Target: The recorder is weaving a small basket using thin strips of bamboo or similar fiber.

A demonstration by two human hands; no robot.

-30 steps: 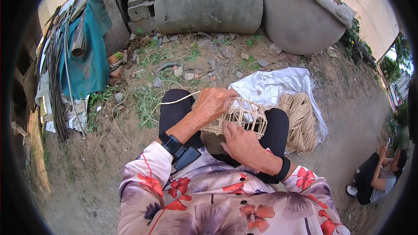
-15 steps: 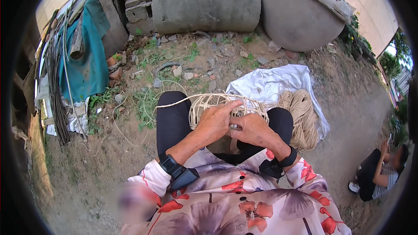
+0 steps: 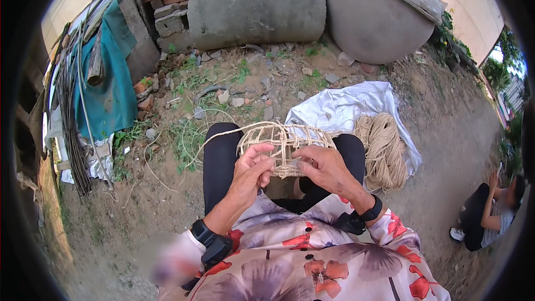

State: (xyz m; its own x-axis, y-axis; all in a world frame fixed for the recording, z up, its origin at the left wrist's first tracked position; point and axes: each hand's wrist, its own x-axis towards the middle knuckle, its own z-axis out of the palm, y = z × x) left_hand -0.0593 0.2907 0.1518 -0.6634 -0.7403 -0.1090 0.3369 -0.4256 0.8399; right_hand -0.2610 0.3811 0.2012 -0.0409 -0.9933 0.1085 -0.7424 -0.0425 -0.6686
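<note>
We hold a half-woven basket [image 3: 285, 140] of pale straw rope over our lap, above our knees in black trousers [image 3: 220, 164]. Our left hand [image 3: 249, 174] has its fingers curled narrow and pinches the near left edge of the weave, thumb on top. Our right hand [image 3: 325, 168] grips the near right edge, fingers bent down over the strands and closed on them. The two hands sit close, with only a short stretch of open lattice between them. A loose strand of rope [image 3: 214, 136] runs from the left rim of the basket and loops out over the ground.

Just right of our right knee lies a coil of straw rope [image 3: 383, 150] on a white sheet [image 3: 340, 108], touching it. Beyond the basket the dirt ground [image 3: 262, 86] is strewn with small stones and weeds. Farther off, a grey concrete cylinder [image 3: 256, 14] and a large round stone jar [image 3: 373, 19] close the far side. On the left, a teal tarp [image 3: 114, 86] and a bundle of rods [image 3: 72, 117] hem that edge, well apart from our hands. At lower right another person [image 3: 490, 214] squats, well clear of us. The bare dirt to our left and right gives the widest room.
</note>
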